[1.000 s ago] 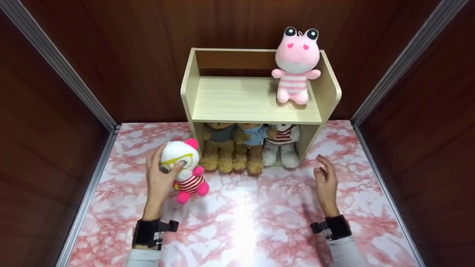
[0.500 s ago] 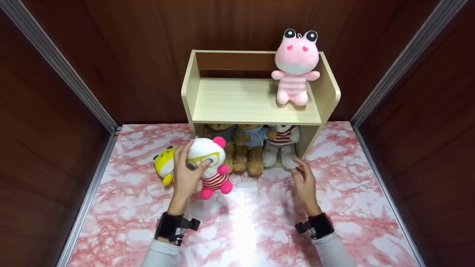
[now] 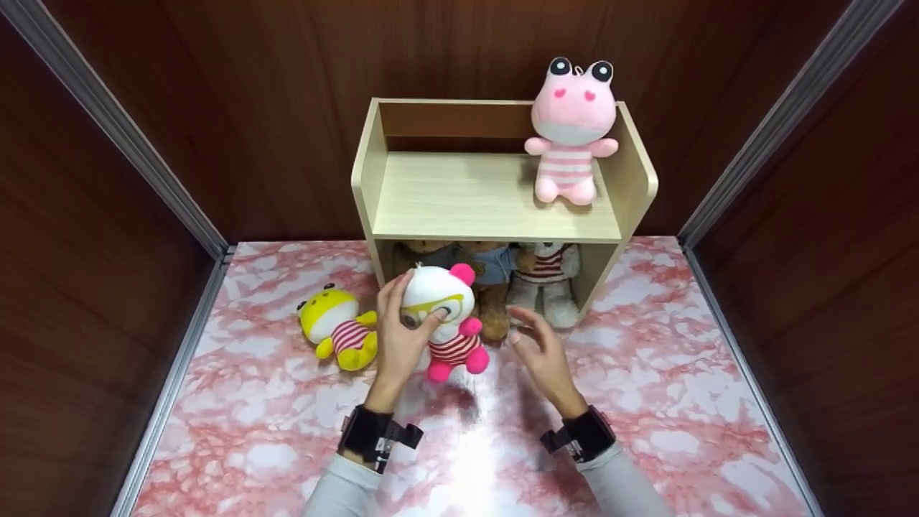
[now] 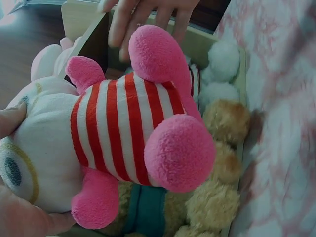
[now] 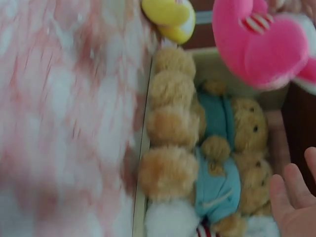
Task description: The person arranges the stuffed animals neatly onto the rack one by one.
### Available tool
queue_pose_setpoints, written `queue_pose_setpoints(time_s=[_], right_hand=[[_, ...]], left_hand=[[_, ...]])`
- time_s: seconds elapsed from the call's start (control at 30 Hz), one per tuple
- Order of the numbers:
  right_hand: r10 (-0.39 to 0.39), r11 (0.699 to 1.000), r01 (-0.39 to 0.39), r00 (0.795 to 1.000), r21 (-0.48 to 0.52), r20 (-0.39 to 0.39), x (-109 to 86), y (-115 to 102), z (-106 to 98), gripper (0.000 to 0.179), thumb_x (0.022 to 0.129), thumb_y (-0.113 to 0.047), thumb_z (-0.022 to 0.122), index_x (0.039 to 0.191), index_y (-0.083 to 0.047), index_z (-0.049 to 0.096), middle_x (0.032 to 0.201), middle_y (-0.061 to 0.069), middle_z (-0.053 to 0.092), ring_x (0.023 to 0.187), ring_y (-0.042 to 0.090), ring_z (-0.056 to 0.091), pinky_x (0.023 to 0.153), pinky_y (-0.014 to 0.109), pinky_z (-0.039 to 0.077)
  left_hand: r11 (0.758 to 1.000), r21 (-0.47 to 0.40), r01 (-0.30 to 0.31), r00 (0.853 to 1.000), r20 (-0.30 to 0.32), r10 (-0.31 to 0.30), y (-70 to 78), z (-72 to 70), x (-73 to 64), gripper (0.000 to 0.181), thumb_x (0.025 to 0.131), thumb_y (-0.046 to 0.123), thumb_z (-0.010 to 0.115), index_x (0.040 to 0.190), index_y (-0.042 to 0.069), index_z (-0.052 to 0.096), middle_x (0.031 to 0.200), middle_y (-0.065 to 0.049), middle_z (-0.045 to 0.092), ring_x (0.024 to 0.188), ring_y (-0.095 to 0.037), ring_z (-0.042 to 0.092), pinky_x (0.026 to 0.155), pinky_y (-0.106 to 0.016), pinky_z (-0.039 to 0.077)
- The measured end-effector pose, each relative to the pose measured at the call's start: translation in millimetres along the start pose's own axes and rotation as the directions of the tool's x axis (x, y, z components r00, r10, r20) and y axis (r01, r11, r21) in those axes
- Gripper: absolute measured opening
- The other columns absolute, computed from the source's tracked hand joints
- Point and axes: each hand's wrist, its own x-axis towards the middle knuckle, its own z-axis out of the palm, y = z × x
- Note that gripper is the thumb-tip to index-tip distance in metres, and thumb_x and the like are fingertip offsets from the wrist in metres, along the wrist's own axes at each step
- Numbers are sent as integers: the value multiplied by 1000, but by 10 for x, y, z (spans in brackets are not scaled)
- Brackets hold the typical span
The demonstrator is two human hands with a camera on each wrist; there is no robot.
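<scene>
My left hand (image 3: 403, 334) grips a plush panda (image 3: 438, 294) by its white head, thumb across the face near the yellow glasses. The toy has pink ears and limbs and a red-and-white striped body (image 4: 121, 131). It is held above the table, in front of the shelf's lower compartment. To its right, my right hand (image 3: 543, 355) is raised with fingers loosely bent, apart from the panda and holding nothing. A yellow plush frog (image 3: 337, 327) in a striped outfit lies on the table left of my left hand.
A small wooden shelf (image 3: 495, 194) stands against the back wall. On its top board sits a pink plush frog (image 3: 573, 136) at the right. Two brown teddy bears (image 5: 217, 182) and a white striped-shirt bear (image 3: 549, 283) fill the lower compartment. Dark panels enclose the marbled table (image 3: 682, 373).
My left hand has carried the panda to the right, uncovering the yellow frog. My right hand has moved left toward the panda.
</scene>
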Motion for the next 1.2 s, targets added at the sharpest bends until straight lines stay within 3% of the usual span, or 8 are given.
queue_pose_setpoints(time_s=[0.1,0.2,0.4,0.6,0.73,0.9,1.03,1.2], right_hand=[[-3,1000,2,999,4,52,-7,0,80,48,97,-3,68,144,0,56,144,17,60,128,36,57,111,59,40],[30,999,-28,994,-17,109,-14,12,130,52,95,-12,73,145,-9,58,137,10,65,123,31,61,109,56,43],[94,991,-73,977,-115,190,-16,24,197,58,92,-25,80,144,-13,59,122,5,69,111,24,65,99,52,50],[62,985,-28,977,-168,205,5,32,247,52,88,-29,85,133,-12,65,125,4,65,108,21,64,92,42,55],[18,980,21,981,-198,194,20,39,263,45,88,-26,85,126,-11,68,122,5,65,110,20,63,94,43,54],[-6,973,39,990,-227,143,27,6,251,46,88,-19,84,130,-8,67,118,6,69,106,21,68,94,44,55],[-18,983,32,997,-182,78,46,-56,231,39,87,-10,83,123,-5,70,113,8,73,101,24,70,93,44,56],[2,995,-1,1000,-97,8,127,-421,212,17,85,3,80,98,-1,70,95,11,74,87,24,68,83,36,56]], left_hand=[[1000,7,-12,1000,-13,12,-12,56,-35,73,84,20,88,149,11,55,148,-19,43,133,-41,46,106,-58,46],[1000,19,-18,1000,-22,19,-25,96,-63,73,84,21,88,149,12,55,148,-19,44,133,-40,44,104,-57,46],[999,-50,-16,1000,6,16,-25,147,-121,73,86,18,86,150,12,53,147,-18,44,130,-39,50,102,-55,48],[999,-36,-16,999,38,18,2,185,-108,74,86,22,87,151,13,53,147,-17,43,128,-37,51,100,-53,49],[999,18,-28,998,54,27,34,214,-94,75,83,26,89,149,14,56,147,-16,44,132,-36,47,103,-54,46],[994,68,-85,992,95,78,95,236,-101,83,80,30,91,151,13,52,152,-17,40,137,-39,41,107,-57,42],[991,-42,-129,982,130,134,112,190,-129,92,84,27,88,159,8,38,160,-20,27,143,-41,37,105,-53,49],[965,-229,-126,986,79,148,-53,57,-209,69,103,31,65,158,1,36,162,-21,28,144,-42,38,108,-56,46]])
